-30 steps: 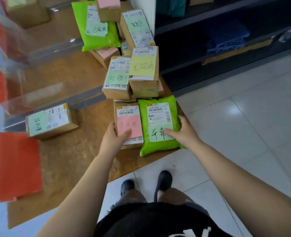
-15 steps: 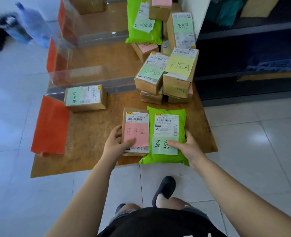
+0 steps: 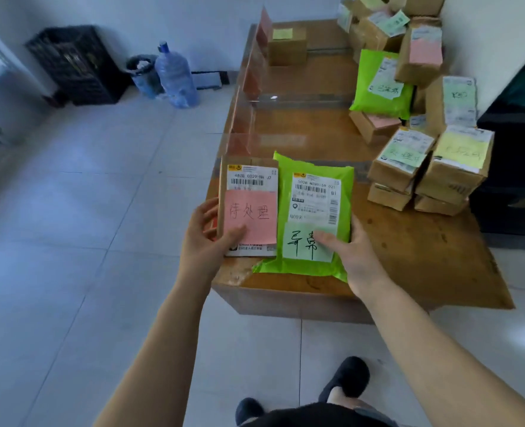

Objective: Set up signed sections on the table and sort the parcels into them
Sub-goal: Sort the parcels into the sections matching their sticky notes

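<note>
My left hand (image 3: 204,238) grips a brown cardboard parcel (image 3: 249,180) with a pink handwritten note, thumb on top, lifted above the table's near left corner. My right hand (image 3: 350,254) holds a green plastic mailer (image 3: 313,211) with a pale green note, right beside the brown parcel. Both are held over the brown table (image 3: 424,257). Clear dividers with orange signs (image 3: 249,78) stand along the table's left side. One box with a yellow note (image 3: 287,46) sits in a far section.
A pile of labelled boxes (image 3: 430,167) and another green mailer (image 3: 378,84) crowd the table's right side against a white wall. On the tiled floor to the left stand a black crate (image 3: 73,64), a bin (image 3: 141,73) and a water bottle (image 3: 175,77).
Both hands have lifted the two parcels off the table and carried them left, toward the divided sections. My view has swung left, so the floor, crate and bottle now show.
</note>
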Demonstrator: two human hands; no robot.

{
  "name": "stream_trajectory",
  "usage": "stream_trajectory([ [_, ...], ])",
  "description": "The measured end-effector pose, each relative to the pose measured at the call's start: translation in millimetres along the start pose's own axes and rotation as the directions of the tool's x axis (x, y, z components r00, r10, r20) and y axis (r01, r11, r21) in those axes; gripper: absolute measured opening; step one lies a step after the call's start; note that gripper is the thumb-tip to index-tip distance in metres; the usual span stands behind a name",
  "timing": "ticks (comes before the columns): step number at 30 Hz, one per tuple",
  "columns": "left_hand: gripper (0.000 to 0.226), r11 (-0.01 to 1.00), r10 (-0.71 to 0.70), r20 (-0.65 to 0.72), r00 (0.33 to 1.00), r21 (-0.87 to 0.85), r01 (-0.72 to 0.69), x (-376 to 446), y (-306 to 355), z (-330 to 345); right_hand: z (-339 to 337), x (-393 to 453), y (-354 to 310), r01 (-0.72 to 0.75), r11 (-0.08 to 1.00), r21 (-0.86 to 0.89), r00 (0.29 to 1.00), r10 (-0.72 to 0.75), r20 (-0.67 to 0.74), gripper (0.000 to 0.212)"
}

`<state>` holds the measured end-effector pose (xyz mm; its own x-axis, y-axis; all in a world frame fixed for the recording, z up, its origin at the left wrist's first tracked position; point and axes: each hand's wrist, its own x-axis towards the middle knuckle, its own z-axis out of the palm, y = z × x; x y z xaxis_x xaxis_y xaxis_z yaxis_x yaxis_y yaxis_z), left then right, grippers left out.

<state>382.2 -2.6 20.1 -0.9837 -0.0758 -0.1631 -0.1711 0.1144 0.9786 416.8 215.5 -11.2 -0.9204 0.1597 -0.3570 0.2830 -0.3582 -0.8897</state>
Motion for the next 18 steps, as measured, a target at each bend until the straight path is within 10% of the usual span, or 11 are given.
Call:
stream_trajectory([
  [18,0.040,0.980,0.151,0.090,0.984,-0.147,-0.137,94,33,-149,170,34,-10,0.207,0.978,-0.021,0.976,-0.208,-0.057,0.061],
])
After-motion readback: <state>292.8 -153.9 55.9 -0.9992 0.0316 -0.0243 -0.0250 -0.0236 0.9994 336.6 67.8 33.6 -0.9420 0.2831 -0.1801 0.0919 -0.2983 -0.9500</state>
